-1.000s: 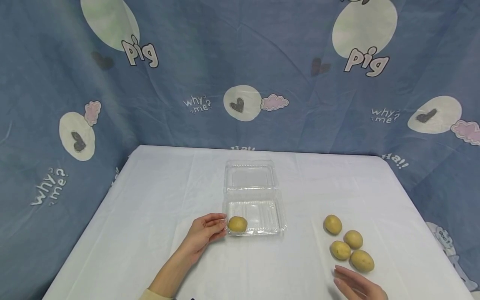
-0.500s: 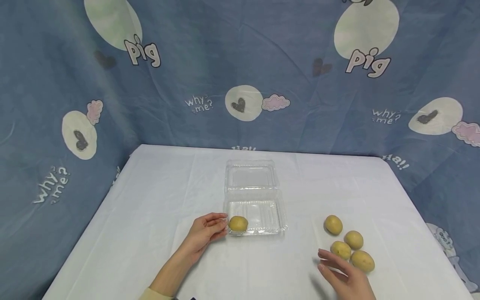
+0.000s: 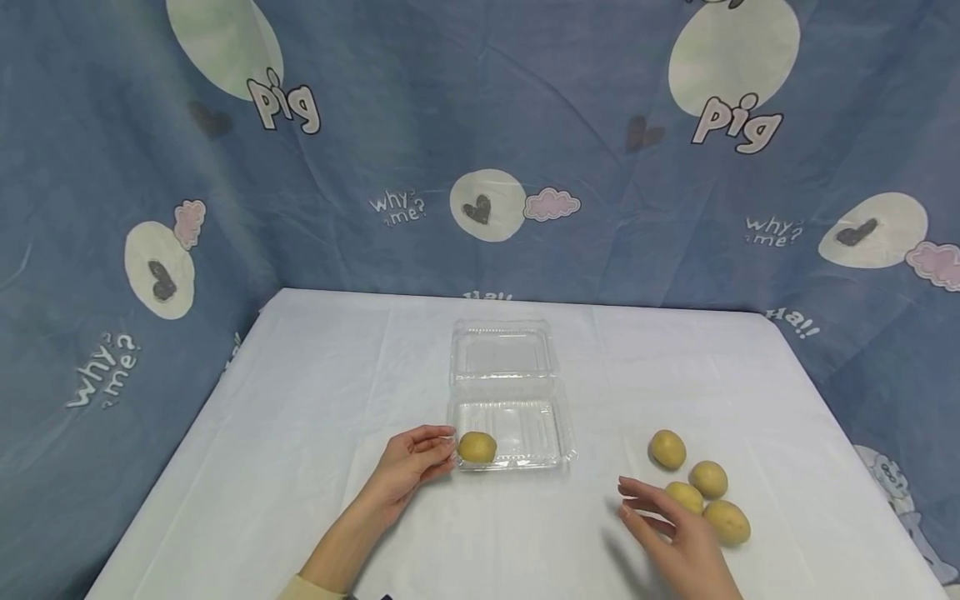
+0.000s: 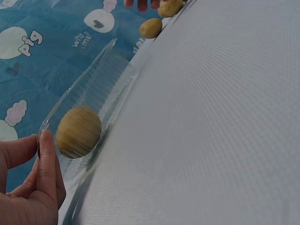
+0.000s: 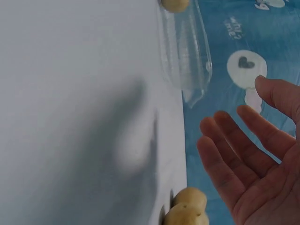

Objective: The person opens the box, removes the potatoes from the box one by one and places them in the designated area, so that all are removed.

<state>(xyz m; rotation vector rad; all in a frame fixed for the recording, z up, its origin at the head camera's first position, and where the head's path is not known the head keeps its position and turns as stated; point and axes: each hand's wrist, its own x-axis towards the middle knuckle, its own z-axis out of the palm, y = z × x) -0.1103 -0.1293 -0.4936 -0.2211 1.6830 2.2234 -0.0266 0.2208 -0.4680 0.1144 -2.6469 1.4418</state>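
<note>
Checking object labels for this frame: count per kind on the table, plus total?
Potatoes: 5, one in the box, four loose at
Clear clamshell box: 1, lid open
Hands: 2, left hand, right hand
Total: 8

Bare tablecloth lies open between the clear box and four potatoes.

Blue backdrop cloth: "pig", "why me?", "Ha!!" printed repeatedly.
</note>
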